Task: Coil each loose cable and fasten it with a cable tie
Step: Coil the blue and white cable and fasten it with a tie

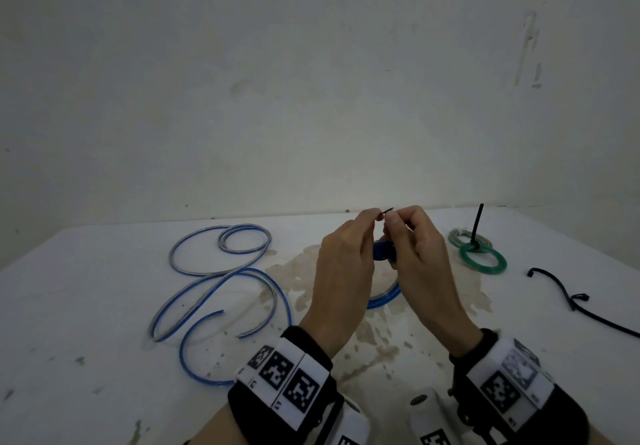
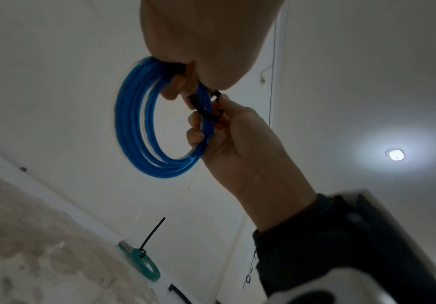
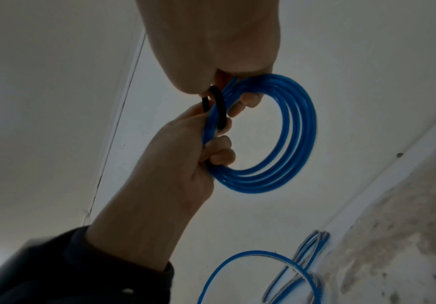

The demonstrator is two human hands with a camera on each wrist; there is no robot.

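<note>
Both hands hold a coiled blue cable (image 2: 133,123) above the white table (image 1: 86,288). A black cable tie (image 2: 206,111) loops round the coil's strands. My left hand (image 1: 367,226) curls its lower fingers round the coil (image 3: 297,133) and pinches the tie (image 3: 219,107) near its top. My right hand (image 1: 398,226) hooks its fingers through the coil, and its thumb and forefinger pinch the tie's end (image 1: 386,210). In the head view the hands hide most of the coil (image 1: 384,297).
Loose blue-and-grey cables (image 1: 221,292) sprawl over the table's left half. A green coil (image 1: 481,257) bound with a black tie lies at the back right. A spare black tie (image 1: 571,302) lies at the right edge. A brown stain (image 1: 381,340) marks the table's middle.
</note>
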